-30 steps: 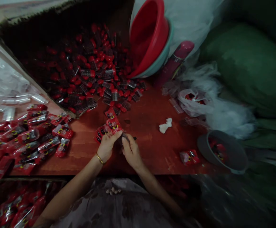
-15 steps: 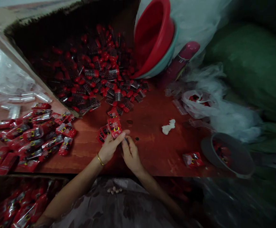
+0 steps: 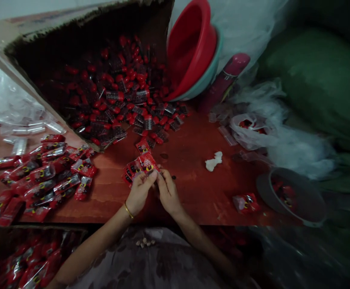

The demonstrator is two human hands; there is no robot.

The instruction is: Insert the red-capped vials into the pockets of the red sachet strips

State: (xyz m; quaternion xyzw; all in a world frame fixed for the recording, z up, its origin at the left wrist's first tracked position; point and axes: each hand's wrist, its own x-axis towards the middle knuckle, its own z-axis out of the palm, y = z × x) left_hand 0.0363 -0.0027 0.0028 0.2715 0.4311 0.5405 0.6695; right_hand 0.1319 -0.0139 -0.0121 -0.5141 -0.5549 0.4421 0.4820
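Left hand (image 3: pixel 139 192) pinched on a red sachet (image 3: pixel 147 162), just in front of the tipped cardboard box (image 3: pixel 81 24); right hand (image 3: pixel 166 192) closed at the sachet's lower corner, anything small between the fingers too hidden to tell. Judged at risk: sachet slipping loose and landing among the spare sachets (image 3: pixel 130 171) directly beneath, on the counter (image 3: pixel 193 180). Left of the box, a heap of filled packets (image 3: pixel 42 176). Right of it, a red basin (image 3: pixel 190 48), a white scrap (image 3: pixel 213 160), a grey bowl (image 3: pixel 292 196). Spilled capsules (image 3: pixel 133 108) crowding the box mouth.

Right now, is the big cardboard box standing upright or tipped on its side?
Tipped on its side: the cardboard box opens toward the table, with small red-capped items spilling out.
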